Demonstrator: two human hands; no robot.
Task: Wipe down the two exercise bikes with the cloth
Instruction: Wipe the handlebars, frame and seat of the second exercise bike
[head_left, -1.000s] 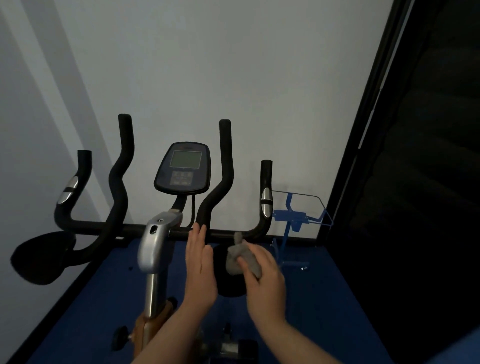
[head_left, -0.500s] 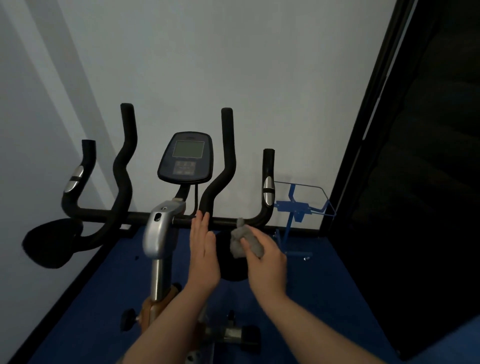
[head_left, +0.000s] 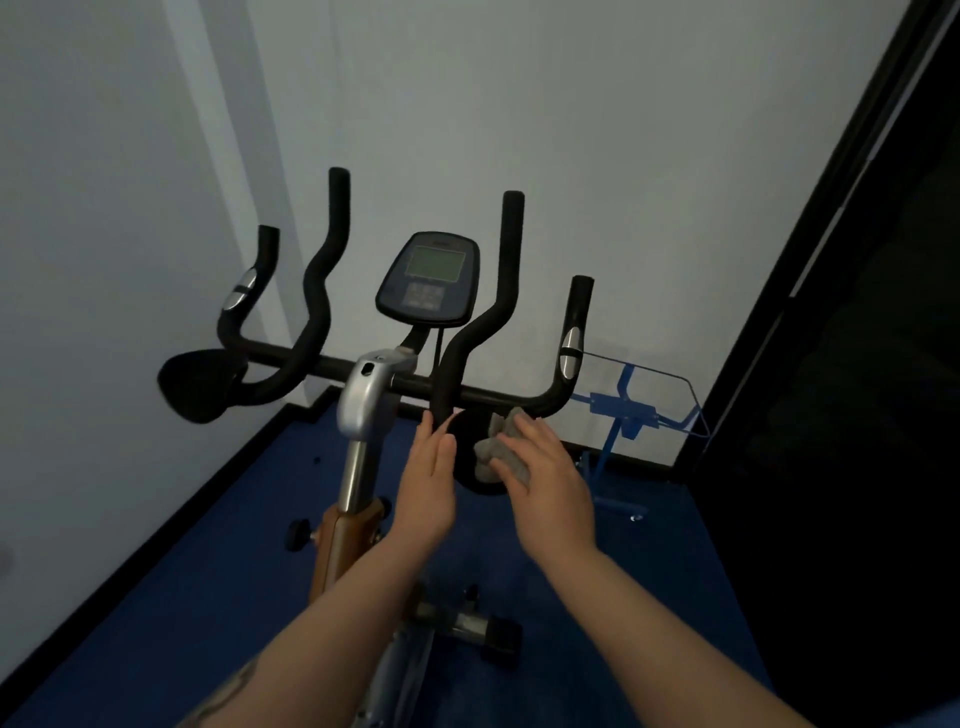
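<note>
Blue floor (head_left: 156, 597) under one exercise bike (head_left: 363, 410); black handlebars (head_left: 483, 332), grey console (head_left: 427, 278), silver stem (head_left: 358, 478). Blue wire rack (head_left: 636, 410) stands just right of the bars, against the white wall (head_left: 597, 130); dark doorway (head_left: 857, 364) further right. Since the earlier frames: bike sits further right in view, hands much as before. Left hand (head_left: 428, 486): fingers straight, tips touching the inner bar's base, holding nothing. Right hand (head_left: 550, 483): fingers pinching the grey cloth (head_left: 498, 452) just under the crossbar
</note>
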